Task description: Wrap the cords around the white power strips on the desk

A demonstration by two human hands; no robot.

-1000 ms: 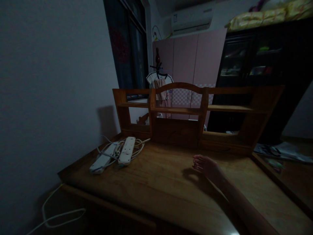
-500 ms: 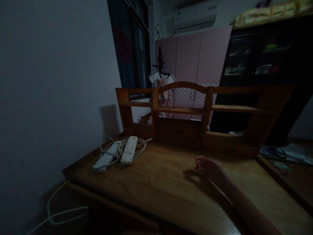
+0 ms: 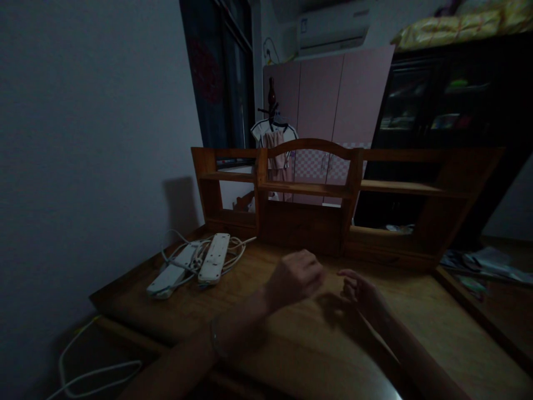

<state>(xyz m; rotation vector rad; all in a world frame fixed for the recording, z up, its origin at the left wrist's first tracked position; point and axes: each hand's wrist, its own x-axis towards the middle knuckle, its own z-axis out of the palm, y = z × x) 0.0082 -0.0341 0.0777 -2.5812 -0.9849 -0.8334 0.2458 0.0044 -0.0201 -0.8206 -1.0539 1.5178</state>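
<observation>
My left hand [image 3: 296, 276] hangs over the middle of the wooden desk [image 3: 266, 344], back of the hand up, a thin bracelet [image 3: 214, 336] on the wrist. Its fingers are curled in, and whether anything is inside them is hidden. To its right, a small gap away, my right hand [image 3: 358, 288] hovers above the desktop with its index finger stretched toward the left hand. The other fingers are loosely bent and apart, with nothing visible between them. On the desk to the left lie two white power strips [image 3: 215, 258] [image 3: 175, 272] with their cords loosely tangled.
A wooden shelf unit [image 3: 308, 189] runs along the desk's back edge. A wall [image 3: 104, 139] borders the left side, where a white cable [image 3: 100, 369] hangs below the desk edge. Papers [image 3: 487, 261] lie beyond the right edge. Behind stand a pink wardrobe [image 3: 318, 100] and a dark cabinet [image 3: 437, 94].
My left hand has come into view from below and reached over the desk beside the right. My right hand has shifted slightly right, and its index finger has straightened.
</observation>
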